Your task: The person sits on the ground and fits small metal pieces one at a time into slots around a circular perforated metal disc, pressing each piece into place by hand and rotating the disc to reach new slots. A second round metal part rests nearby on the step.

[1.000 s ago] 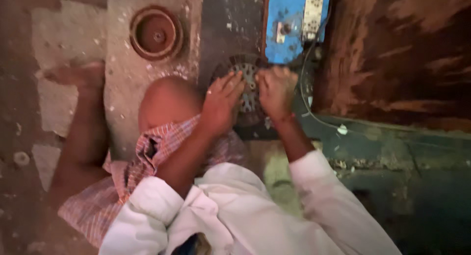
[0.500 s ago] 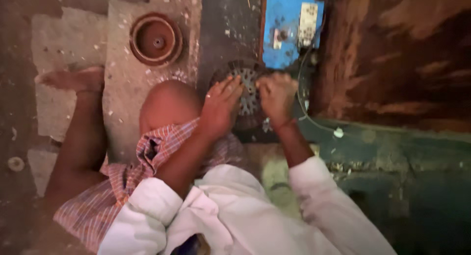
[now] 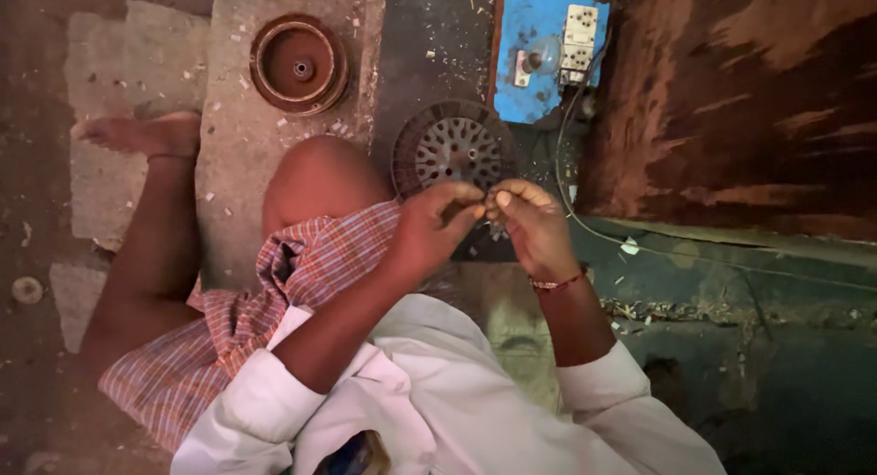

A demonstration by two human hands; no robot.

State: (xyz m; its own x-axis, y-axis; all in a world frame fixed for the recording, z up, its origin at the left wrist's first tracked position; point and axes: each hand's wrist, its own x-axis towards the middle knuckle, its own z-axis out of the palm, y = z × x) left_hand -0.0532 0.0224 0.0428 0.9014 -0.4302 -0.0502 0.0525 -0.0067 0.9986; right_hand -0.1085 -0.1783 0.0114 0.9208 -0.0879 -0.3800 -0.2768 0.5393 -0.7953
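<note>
Setting: a person sits on a gritty floor, seen from above their head, both hands raised in front of them over a round part.
Left hand (image 3: 429, 233): fingers curled together, thumb and forefinger tips pinched at the point where the two hands meet.
Right hand (image 3: 534, 224): fingers bent and closed, tips pinched against the same spot, touching the left fingertips; a thin bracelet (image 3: 557, 282) circles the wrist.
Held item: something very small sits between the two sets of fingertips; it is too small and dark to tell what it is, or which way its long axis runs.
Rotor (image 3: 452, 146): a round, dark, ribbed disc with pale holes around its centre, lying flat on the floor with its face up, just beyond the hands and partly hidden by them.
Cap (image 3: 299, 64): a round brown cup-shaped casing, open side up, resting on a stone slab (image 3: 237, 164), well apart from the rotor, to its left.
Board (image 3: 539, 55): a blue panel with a white socket and switch, lying just past the rotor; a thin wire (image 3: 639, 247) runs from it to the right.
Knee (image 3: 320, 178): bare, raised, beside the left hand, with checked cloth (image 3: 274, 292) below it.
Foot (image 3: 142, 132): bare, on the slab, far left.
</note>
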